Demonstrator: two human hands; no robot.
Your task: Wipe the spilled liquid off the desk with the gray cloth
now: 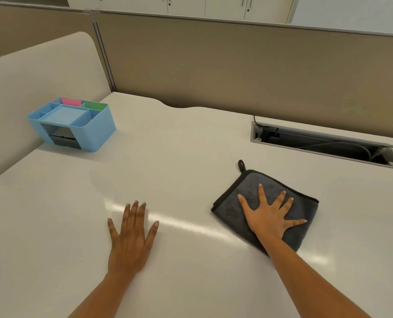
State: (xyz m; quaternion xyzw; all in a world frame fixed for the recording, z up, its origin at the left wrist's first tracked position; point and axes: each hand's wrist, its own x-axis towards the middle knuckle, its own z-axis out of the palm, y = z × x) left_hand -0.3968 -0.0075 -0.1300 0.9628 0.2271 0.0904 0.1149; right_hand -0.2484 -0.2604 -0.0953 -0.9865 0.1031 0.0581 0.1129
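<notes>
The white table [191, 145] fills most of the view, and a faint, duller patch with a glossy streak lies on it to the left of the right hand's grip, ahead of the left hand; this looks like the spilled liquid, though its edges are hard to make out. At the far left corner, well away from both hands, stands a blue desk organizer [72, 123], and beyond the right hand a cable slot [324, 145] is cut into the table. The gray cloth [232, 210] lies folded flat directly under the right hand [267, 218], its black loop pointing away from the person. That grip is fully open, fingers spread and palm pressed down, pinning the cloth rather than clutching it, likely so it can be pushed flat across the wet area. The left hand [130, 239] is also open and holds nothing, resting flat on the table, probably as a brace.
</notes>
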